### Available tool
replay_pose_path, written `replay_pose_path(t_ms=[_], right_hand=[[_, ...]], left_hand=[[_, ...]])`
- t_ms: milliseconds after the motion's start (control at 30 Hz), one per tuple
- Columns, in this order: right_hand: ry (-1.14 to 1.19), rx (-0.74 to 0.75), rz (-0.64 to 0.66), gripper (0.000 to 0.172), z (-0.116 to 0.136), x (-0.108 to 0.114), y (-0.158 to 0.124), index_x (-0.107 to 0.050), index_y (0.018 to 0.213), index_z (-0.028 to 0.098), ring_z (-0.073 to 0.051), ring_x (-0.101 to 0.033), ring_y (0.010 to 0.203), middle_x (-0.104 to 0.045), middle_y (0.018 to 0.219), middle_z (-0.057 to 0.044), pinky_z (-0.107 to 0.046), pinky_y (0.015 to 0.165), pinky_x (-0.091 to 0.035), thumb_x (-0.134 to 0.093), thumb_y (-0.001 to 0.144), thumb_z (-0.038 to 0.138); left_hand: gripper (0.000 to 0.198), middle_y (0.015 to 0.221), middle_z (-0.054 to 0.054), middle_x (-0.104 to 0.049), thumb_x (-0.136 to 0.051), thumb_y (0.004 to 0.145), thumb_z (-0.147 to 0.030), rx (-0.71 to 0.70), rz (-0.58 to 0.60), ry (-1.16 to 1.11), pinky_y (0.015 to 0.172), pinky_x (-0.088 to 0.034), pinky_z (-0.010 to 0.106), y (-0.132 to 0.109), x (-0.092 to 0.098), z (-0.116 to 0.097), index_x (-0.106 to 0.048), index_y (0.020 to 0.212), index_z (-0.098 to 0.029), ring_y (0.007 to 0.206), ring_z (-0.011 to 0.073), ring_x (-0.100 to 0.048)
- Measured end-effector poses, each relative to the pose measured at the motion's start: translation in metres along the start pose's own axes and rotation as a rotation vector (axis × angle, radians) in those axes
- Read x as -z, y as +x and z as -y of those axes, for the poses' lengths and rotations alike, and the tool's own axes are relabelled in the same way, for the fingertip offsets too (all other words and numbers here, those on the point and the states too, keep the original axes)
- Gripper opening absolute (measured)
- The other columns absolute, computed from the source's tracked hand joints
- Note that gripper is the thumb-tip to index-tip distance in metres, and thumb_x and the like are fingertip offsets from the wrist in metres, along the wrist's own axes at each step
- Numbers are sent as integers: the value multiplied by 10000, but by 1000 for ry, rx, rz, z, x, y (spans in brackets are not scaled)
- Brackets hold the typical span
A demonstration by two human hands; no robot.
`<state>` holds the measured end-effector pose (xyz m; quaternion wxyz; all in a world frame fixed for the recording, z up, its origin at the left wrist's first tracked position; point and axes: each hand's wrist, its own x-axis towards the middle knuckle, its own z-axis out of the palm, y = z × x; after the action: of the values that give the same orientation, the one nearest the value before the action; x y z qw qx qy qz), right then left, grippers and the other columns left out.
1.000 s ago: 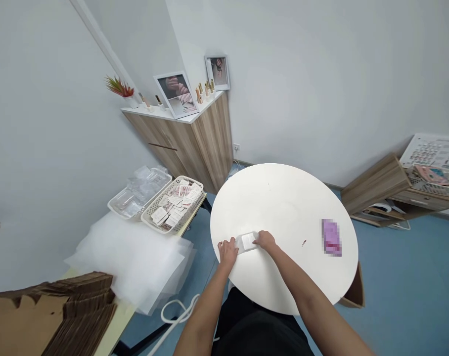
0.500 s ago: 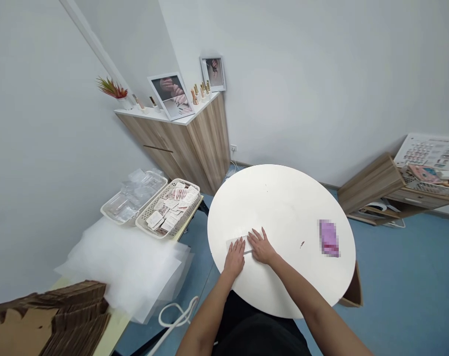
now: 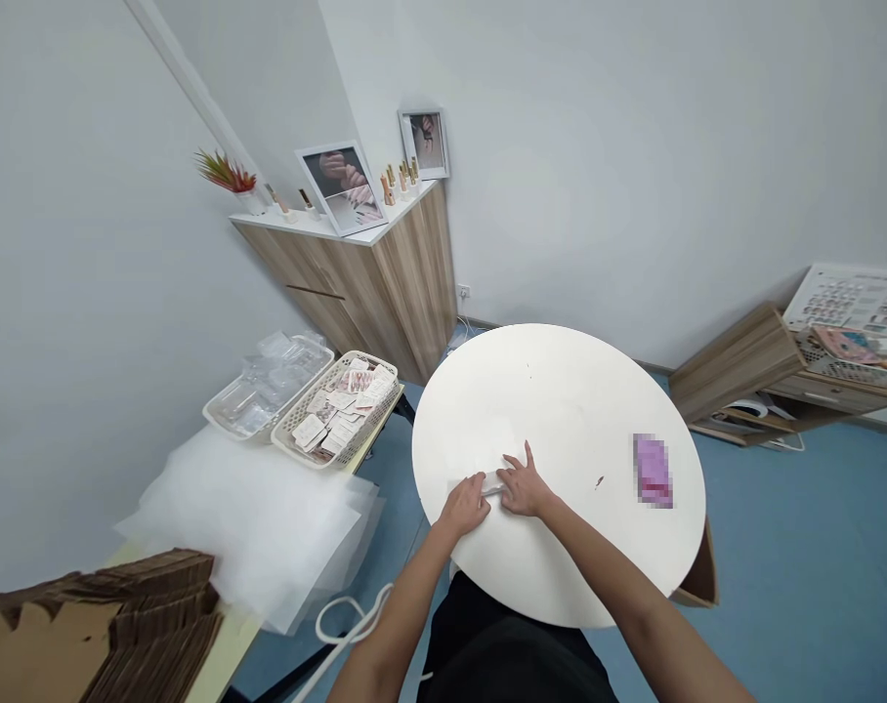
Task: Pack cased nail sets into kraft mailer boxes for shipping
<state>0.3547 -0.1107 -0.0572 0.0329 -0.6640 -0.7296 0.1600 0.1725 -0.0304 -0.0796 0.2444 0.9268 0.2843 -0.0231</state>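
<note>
Both hands work at the near left of the round white table [image 3: 561, 391]. Between them lies a thin white sheet folded into a narrow strip [image 3: 493, 482]; what is inside it, if anything, cannot be made out. My left hand [image 3: 465, 505] is closed on the strip's left end, fingers curled over it. At the other end my right hand [image 3: 523, 488] pinches the strip, with one finger raised away. A faint pale sheet area [image 3: 480, 449] shows on the table just beyond the strip.
A purple blurred thing [image 3: 653, 471] lies on the table's right side. To the left, baskets [image 3: 333, 410] hold cards and clear plastic packs, beside stacked translucent sheets [image 3: 253, 527] and brown cardboard [image 3: 157, 625]. A wooden cabinet [image 3: 414, 283] stands behind.
My fingers lay flat on the white strip; now they are curled and gripping its ends. The strip looks narrower and has come slightly nearer to me.
</note>
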Motion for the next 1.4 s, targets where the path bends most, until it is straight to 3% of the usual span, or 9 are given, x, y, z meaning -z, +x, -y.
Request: replay_pose_path(t_ms=[133,333,533,633,733,900,1033,1233,1400], right_hand=[[163,-238,-15,365,-7,0,1,-633,1043,237,-277,-472,1219,-694,1036,-66,-636,1098,81,-344,934,431],[259,-553,48,378,-9,-2,24,-655,922,231,-244,-505,1132,-658,1094,-67,-549,1055,-187,-341,964,439],[166,-675,51,311,-6,-6,41,-673,991,212,-258,-499,1116,-631,1112,-107,-453,958,-280,-443,937,413],[144,-729,57,317,-8,-11,42,-673,1011,196,-279,-493,1112,-612,1112,-134,-426,895,-324,-459,927,414],[113,-789,3,306,-10,-20,36,-640,1058,182,-294,-491,1116,-589,1134,-151,-410,865,-358,-497,905,406],[141,-905,-148,344,-8,-39,17,-560,1116,167,-306,-555,1059,-588,1141,-185,-383,799,-416,-528,873,409],[308,-996,-85,345,-5,-45,14,-571,1098,169,-295,-639,957,-661,1021,-171,-378,747,-450,-472,882,419],[455,-1025,-47,275,-4,-35,27,-668,897,179,-263,-677,832,-708,886,-127,-322,683,-472,-473,837,364],[435,-817,-257,253,17,-36,32,-639,959,191,-227,-623,985,-674,1047,-97,-299,837,-464,-443,804,234]], left_hand=[[268,1085,59,-598,-357,895,-208,72,34,-55,790,-461,317,6,21,-1,-471,1137,-222,905,201,-624],[297,950,42,-640,-349,912,-160,127,-56,-18,792,-452,304,27,25,7,-506,1158,-215,890,203,-619],[396,1110,116,-607,-348,916,-140,178,-166,89,967,-419,444,34,14,19,-548,1250,-209,1057,261,-565],[476,1283,126,-563,-379,869,-77,126,-245,214,1107,-239,581,33,4,23,-533,1293,-229,1219,295,-486],[590,1452,115,-445,-394,826,-48,10,-236,279,1150,-102,613,26,-10,22,-433,1389,-219,1369,295,-343],[677,1551,101,-297,-399,823,-107,-54,-207,270,1150,-139,607,11,-34,9,-277,1479,-218,1438,284,-226],[746,1571,106,-238,-410,790,-97,0,-206,252,1144,-171,603,6,-41,1,-218,1501,-216,1446,291,-204],[753,1568,104,-245,-415,803,-110,16,-165,223,1141,-125,632,9,-37,0,-192,1511,-241,1443,301,-211],[729,1565,99,-257,-433,810,-128,11,-144,190,1143,-118,632,9,-35,2,-231,1500,-248,1440,306,-219]])
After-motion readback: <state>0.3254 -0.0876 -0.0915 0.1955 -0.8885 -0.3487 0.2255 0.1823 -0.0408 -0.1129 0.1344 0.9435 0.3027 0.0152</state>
